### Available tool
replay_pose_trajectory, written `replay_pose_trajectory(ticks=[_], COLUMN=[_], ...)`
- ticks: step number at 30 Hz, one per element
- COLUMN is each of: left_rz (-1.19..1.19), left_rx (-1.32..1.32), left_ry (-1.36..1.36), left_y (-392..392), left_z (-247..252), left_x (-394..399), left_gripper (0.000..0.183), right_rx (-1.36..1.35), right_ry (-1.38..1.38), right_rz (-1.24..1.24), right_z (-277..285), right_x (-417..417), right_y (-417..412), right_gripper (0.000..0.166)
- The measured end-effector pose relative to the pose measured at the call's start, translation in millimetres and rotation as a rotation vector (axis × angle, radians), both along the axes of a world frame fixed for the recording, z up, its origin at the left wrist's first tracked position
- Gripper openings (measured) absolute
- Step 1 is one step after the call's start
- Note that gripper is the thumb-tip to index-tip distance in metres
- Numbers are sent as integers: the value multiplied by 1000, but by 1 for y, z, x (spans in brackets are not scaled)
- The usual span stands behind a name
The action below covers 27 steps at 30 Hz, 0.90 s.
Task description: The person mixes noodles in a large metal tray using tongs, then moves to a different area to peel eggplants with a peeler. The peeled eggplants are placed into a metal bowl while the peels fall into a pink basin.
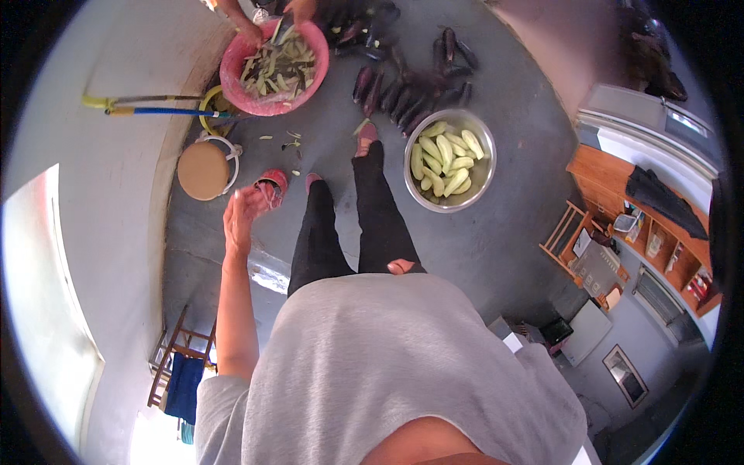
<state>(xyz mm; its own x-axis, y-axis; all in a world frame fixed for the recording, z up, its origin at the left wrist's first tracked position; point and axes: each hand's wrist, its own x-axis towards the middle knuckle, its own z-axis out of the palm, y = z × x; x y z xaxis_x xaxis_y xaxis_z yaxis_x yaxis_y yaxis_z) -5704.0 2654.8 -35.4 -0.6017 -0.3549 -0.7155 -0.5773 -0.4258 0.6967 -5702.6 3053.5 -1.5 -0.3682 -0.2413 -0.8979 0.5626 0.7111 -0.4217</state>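
My left hand reaches out at the left, its blurred fingers overlapping a red round object; whether they grip it is unclear. Only a small part of my right hand shows by my right thigh, the rest hidden by my shirt. A steel bowl of peeled, pale green eggplants stands on the floor right of my feet. Unpeeled dark purple eggplants lie in a loose pile beyond my feet. At the upper left, another person's hands are over a pink basin holding long peel strips.
A lidded bucket stands by the left wall, near a yellow-rimmed container and two long handles. Peel scraps lie on the floor. A wooden chair is at lower left; wooden shelving stands right.
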Motion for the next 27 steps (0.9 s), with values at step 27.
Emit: replay_pose_trajectory(ticks=[27], left_rz=[69], left_rx=[-10], left_ry=[-241], left_y=[22], left_z=[-270], left_x=[-88], left_gripper=[22], right_rx=[59], right_ry=[105], right_rz=[97], right_z=[-249], right_x=[-310], right_y=[-34], right_gripper=[28])
